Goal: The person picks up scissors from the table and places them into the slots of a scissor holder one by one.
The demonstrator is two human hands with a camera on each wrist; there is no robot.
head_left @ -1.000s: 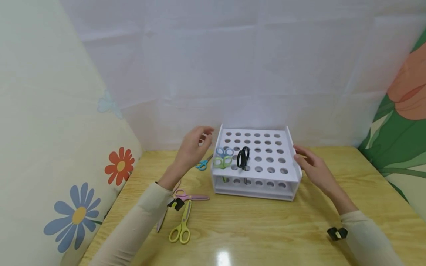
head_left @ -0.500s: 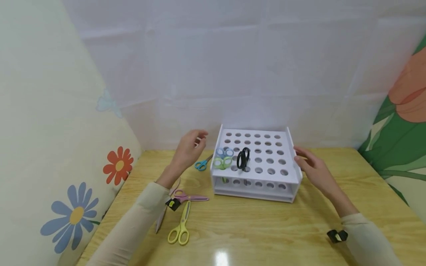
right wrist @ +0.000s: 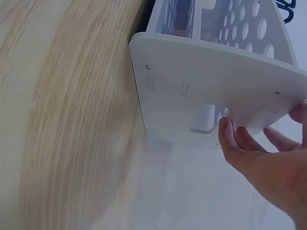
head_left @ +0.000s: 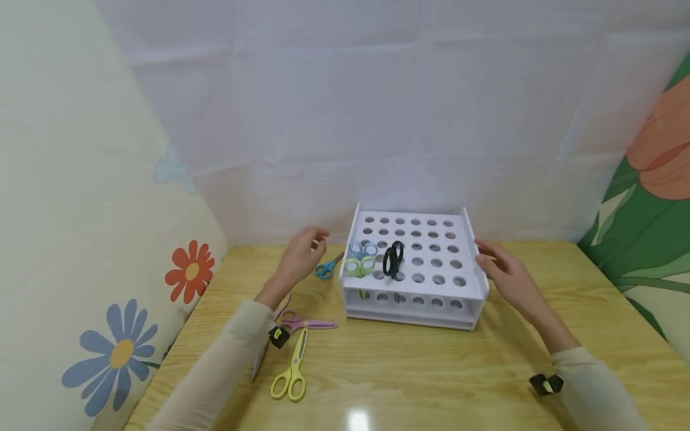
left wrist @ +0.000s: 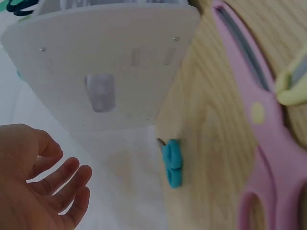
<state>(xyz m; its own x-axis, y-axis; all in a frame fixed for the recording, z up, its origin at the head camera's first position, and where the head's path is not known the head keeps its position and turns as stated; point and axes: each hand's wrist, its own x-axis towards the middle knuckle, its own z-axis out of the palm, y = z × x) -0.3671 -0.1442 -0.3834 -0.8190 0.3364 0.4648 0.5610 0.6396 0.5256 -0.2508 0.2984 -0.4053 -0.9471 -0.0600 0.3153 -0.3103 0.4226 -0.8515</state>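
Now, left hand (head_left: 302, 254): released, fingers loosely bent, nothing held; left of the rack, not touching it.
Change: over the last second the left hand has drawn away from the rack's left wall and come lower; the right hand has kept its place.
Meaning, as judged: left hand free of any load and well placed for the teal scissors; rack's count unaltered at three pairs.
Right hand (head_left: 509, 272): fingers touching the rack's right wall near its upper edge; whether clasping it or merely resting there, cannot tell.
Rack (head_left: 425, 254): white, upright on the table (head_left: 409, 371); upper deck with rows of round holes, more holes on a deck below, a cut-out in each side wall.
Blue scissors (head_left: 363, 250): handles up, towards the left side of the rack.
Green scissors (head_left: 360, 265): handles up, just in front of the blue, at the rack's front left.
Black scissors (head_left: 390, 263): handles up, right of those two in the rack.
Teal scissors (left wrist: 173, 165): lying just left of the rack.
Pink scissors (left wrist: 271, 124): flat, left of the rack's front corner.
Yellow scissors (head_left: 296, 362): flat, farther forward of the rack, its tip at the pink pair.
Mauve blade (head_left: 259, 362): left of the rack, partly hidden by the left sleeve (head_left: 215, 365); full form unclear.
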